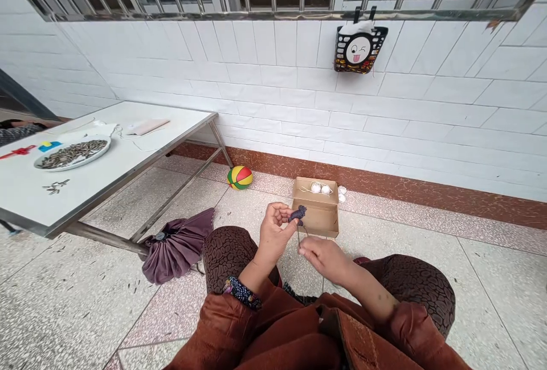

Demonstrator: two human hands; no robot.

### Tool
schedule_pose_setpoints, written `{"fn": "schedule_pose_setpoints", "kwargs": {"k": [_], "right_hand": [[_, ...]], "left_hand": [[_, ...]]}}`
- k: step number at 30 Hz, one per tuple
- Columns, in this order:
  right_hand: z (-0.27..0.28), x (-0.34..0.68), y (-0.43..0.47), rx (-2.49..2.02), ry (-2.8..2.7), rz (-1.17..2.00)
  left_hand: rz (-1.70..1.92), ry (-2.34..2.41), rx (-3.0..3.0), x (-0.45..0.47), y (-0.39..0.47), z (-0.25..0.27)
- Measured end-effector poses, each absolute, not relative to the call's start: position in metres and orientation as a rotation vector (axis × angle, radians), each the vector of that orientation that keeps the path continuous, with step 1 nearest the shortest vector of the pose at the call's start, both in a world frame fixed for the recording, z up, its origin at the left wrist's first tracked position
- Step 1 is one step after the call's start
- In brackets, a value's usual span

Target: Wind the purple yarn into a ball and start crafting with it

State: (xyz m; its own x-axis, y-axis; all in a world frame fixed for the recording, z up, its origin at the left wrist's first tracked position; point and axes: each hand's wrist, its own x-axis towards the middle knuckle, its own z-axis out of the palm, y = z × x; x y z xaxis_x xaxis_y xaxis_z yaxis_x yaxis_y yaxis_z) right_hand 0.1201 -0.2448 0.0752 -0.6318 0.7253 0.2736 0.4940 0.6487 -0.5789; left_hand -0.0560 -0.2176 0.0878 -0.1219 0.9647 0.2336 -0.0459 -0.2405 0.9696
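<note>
My left hand [273, 233] pinches a small bundle of dark purple yarn [297, 214] between thumb and fingers, above my lap. One end of the bundle looks tufted. Two thin dark strands [298, 237] run down from it toward my right hand [327, 257]. That hand is closed, with its thumb and forefinger gripping the strands just below the bundle; whether a thin tool is also held cannot be made out. Behind my hands an open cardboard box [327, 222] sits on the floor, with white balls of yarn [320, 188] in its far part.
To the left stands a white table [166, 125] with a plate of sunflower seeds [77, 153]. A folded purple umbrella [175, 250] lies by its leg, and a colourful ball [240, 177] rests near the wall. A black basket [360, 51] hangs from the window bars.
</note>
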Motion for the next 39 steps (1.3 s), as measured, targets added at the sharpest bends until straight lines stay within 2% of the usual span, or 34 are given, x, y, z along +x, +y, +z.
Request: {"fn": "schedule_pose_setpoints", "kwargs": {"k": [3,9,12,15,19,22,27,33,36,39], "right_hand": [[0.103,0.120,-0.253,-0.800,-2.479,0.549],[0.155,0.129,-0.213,-0.919,-2.242,0.387],[0.148,0.132,-0.187,-0.966,-2.145,0.362],[0.119,0.132,-0.177,-1.094,-2.070,0.372],[0.075,0.126,-0.198,-1.185,-2.072,0.515],[0.061,0.122,-0.224,-1.153,-2.198,0.529],[0.095,0.126,-0.247,-0.958,-2.384,0.462],[0.160,0.143,-0.219,-0.976,-2.157,0.353],[0.158,0.150,-0.198,-1.076,-2.004,0.399],[0.130,0.147,-0.195,-1.178,-1.954,0.483]], "left_hand": [[1.485,1.255,1.453,-0.060,-0.213,0.080],[1.309,1.148,1.764,-0.055,-0.230,0.088],[1.225,1.024,1.763,-0.048,-0.242,0.096],[1.245,0.956,1.614,-0.046,-0.247,0.102],[1.383,0.990,1.383,-0.052,-0.238,0.107],[1.485,1.032,1.299,-0.057,-0.224,0.108],[1.491,1.124,1.373,-0.061,-0.202,0.109],[1.314,1.059,1.617,-0.057,-0.206,0.123],[1.207,0.909,1.658,-0.050,-0.220,0.131],[1.223,0.825,1.476,-0.040,-0.230,0.130]]}}
